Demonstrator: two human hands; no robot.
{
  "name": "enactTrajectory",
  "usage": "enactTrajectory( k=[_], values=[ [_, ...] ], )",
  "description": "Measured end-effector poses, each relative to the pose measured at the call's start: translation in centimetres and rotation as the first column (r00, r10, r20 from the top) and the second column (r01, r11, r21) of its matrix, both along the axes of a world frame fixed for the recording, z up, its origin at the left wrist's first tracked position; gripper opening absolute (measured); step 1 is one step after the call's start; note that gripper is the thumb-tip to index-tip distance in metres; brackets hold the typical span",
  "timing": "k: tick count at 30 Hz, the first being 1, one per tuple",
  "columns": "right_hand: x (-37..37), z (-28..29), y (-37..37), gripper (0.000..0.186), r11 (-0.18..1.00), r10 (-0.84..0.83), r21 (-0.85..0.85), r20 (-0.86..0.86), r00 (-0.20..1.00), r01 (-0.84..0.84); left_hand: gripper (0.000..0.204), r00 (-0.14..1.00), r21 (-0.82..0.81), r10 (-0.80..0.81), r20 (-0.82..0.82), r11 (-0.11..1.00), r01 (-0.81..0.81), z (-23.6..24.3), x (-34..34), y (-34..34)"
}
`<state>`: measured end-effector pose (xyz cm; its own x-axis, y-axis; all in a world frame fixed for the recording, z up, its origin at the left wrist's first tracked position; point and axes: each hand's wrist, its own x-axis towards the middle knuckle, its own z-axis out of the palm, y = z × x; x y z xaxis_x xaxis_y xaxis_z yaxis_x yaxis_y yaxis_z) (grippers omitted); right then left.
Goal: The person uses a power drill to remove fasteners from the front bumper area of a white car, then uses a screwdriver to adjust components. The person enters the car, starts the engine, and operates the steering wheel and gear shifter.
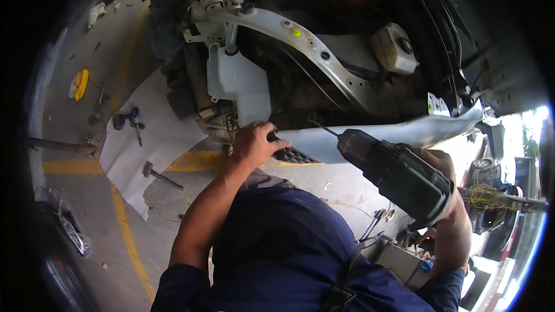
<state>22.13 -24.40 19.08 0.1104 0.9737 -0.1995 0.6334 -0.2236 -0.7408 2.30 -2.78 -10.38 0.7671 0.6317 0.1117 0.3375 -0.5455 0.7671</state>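
My right hand (442,173) is wrapped around a dark green power drill (399,176). Its thin drill bit (325,129) points up and left, over the top edge of a silver car fender (370,137). At the fender's front end, my left hand (252,145) has its thumb and fingers curled around the edge; something dark shows between them, too small to make out. Just beyond that hand sits a whitish plastic reservoir (240,81). A curved silver body rail (312,46) runs along the engine bay above the fender.
A cream reservoir with a black cap (394,49) sits deeper in the bay. On the floor at left lie a white sheet (144,156), a small cordless driver (130,120), a hammer (162,175) and a yellow object (80,85). Another person's hand (428,236) shows at lower right.
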Motion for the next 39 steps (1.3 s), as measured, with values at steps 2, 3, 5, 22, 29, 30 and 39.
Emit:
enactTrajectory(
  k=[2, 3, 5, 22, 29, 30, 39],
  values=[
    [2.5, -0.5, 4.3, 0.076, 0.996, 0.093, -0.005, -0.038, 0.995, -0.093, 0.057, 0.999, 0.003, 0.013, 0.03, 1.0, -0.013, -0.3, -0.7, -0.3],
    [3.8, -1.0, 6.8, 0.074, 0.971, 0.238, 0.02, 0.015, 0.971, -0.239, 0.056, 0.998, -0.018, 0.041, 0.045, 0.999, -0.04, -0.1, -1.1, -0.1],
    [4.9, -0.8, 8.9, 0.072, 0.935, 0.354, -0.017, 0.146, 0.924, -0.355, 0.053, 0.994, -0.052, -0.04, 0.099, 0.998, 0.045, -0.2, 0.4, -0.7],
    [13.5, -12.1, 18.2, 0.092, 0.641, 0.168, -0.527, -0.613, 0.772, -0.558, 0.046, 0.974, -0.174, 0.203, 0.096, 0.967, -0.185, -0.2, -0.4, -1.6],
    [13.9, -13.5, 18.9, 0.074, 0.555, 0.171, -0.59, -0.609, 0.775, -0.586, 0.039, 0.979, -0.24, 0.188, 0.077, 0.957, -0.165, -0.2, -0.1, -1.0],
    [13.9, -13.6, 19.0, 0.071, 0.563, 0.194, -0.584, -0.593, 0.781, -0.584, 0.039, 0.983, -0.245, 0.174, 0.058, 0.957, -0.155, -0.2, 0.0, -0.9],
    [15.2, -16.2, 17.6, 0.089, 0.667, 0.303, -0.382, -0.646, 0.701, -0.64, 0.03, 0.987, -0.195, 0.161, -0.019, 0.967, -0.162, 0.0, -0.1, -1.5]
  ],
)
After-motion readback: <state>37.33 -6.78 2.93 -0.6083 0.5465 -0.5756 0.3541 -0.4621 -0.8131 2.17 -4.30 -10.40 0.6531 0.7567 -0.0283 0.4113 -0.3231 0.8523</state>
